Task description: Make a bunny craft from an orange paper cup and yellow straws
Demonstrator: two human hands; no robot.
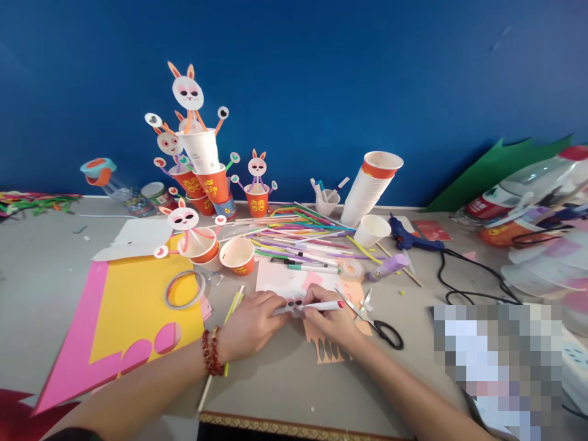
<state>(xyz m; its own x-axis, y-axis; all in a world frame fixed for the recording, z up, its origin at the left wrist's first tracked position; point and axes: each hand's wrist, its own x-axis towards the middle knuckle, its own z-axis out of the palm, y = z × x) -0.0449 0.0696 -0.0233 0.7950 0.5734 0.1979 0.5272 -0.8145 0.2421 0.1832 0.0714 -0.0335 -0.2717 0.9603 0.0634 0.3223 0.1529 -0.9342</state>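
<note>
Behind the grey desk (pixel 261 386) rises a blue wall (pixel 294 92). The right hand (pixel 333 321) grasps a marker (pixel 327 305) in its fingers; the left hand's (pixel 252 324) fingers pinch a small white face (pixel 294 303), set between both hands. Short, light strokes and a steady pinch should suit it, the right wrist kept clear of the scissors (pixel 375 323) just beside.

White pen (pixel 328 305) (red at one end), yellow sheet (pixel 138 300), pink sheet (pixel 73 361), blue wall (pixel 294 92)
</note>
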